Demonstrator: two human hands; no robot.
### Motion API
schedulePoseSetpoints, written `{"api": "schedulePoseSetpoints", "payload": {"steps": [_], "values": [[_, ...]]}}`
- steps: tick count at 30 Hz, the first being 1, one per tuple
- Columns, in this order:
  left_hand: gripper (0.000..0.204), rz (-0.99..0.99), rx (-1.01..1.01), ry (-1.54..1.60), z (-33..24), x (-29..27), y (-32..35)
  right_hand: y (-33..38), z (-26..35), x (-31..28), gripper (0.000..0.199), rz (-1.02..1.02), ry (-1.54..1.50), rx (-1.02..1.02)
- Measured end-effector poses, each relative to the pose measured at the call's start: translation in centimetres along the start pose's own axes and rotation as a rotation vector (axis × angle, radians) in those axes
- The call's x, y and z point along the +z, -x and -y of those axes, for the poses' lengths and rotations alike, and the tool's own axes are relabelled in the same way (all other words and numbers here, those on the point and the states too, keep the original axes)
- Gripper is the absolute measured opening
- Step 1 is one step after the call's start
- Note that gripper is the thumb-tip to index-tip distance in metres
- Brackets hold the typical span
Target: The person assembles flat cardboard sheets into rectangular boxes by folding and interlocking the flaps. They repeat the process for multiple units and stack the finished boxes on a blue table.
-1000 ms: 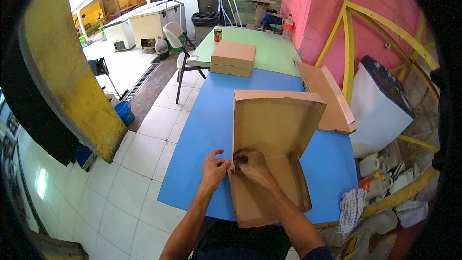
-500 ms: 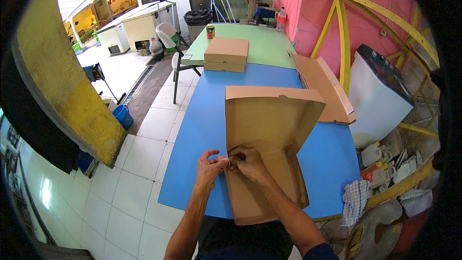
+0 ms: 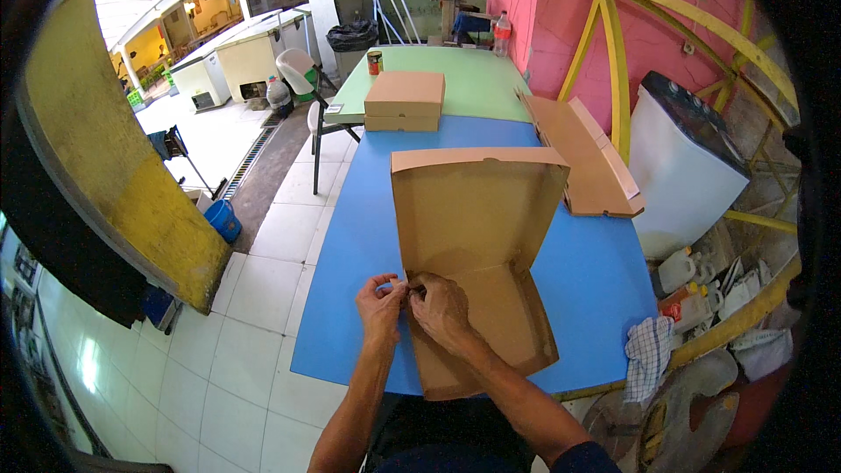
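An open brown cardboard box [image 3: 477,219] stands before me on the blue table, its lid raised at the far side and its tray toward me. My left hand [image 3: 381,308] is outside the box's left edge, thumb and fingers pinched at the corner where lid and tray meet. Inside that same corner, my right hand [image 3: 441,308] has its fingers curled against the cardboard, nearly touching the left fingertips. The bit of flap between the two hands is mostly hidden by the fingers.
Two closed cardboard boxes [image 3: 405,101] are stacked at the far end of the blue table [image 3: 350,236]. Flat cardboard blanks [image 3: 591,162] lie along the right edge. A can [image 3: 375,62] and a bottle [image 3: 502,34] stand on the green table. A checked cloth [image 3: 649,357] hangs at the near right corner.
The box's raised lid appears slightly further left and tilted back. My right hand has turned and its fingers have closed in at the corner; my left hand stays at the left edge.
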State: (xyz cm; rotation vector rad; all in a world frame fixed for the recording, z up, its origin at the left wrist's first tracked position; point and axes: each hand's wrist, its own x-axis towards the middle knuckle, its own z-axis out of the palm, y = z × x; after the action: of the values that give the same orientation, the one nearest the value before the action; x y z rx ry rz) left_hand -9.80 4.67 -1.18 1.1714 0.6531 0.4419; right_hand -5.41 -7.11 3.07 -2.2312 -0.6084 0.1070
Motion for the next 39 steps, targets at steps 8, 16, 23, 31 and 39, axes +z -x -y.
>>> {"api": "schedulePoseSetpoints", "payload": {"steps": [8,16,23,31,39], "values": [[0.034,0.001,-0.045,-0.051,-0.3,0.1,0.4,1.0,0.5,0.7,0.016,-0.099,0.177,-0.024],[0.034,0.123,0.12,-0.117,-0.6,-1.1,0.6,-1.4,-2.1,-0.1,0.017,0.002,-0.151,-0.076],[0.038,0.138,0.314,-0.577,-1.5,-1.2,-0.3,-3.1,-3.1,0.1,0.013,0.145,-0.426,0.026],[0.044,0.169,0.216,-0.442,-2.6,-1.2,0.4,-3.2,-4.6,1.5,0.008,0.125,-0.565,0.137],[0.058,0.292,0.418,-0.727,-2.9,-1.5,-0.3,-2.3,-3.1,1.7,0.011,0.19,-0.892,0.445]]}}
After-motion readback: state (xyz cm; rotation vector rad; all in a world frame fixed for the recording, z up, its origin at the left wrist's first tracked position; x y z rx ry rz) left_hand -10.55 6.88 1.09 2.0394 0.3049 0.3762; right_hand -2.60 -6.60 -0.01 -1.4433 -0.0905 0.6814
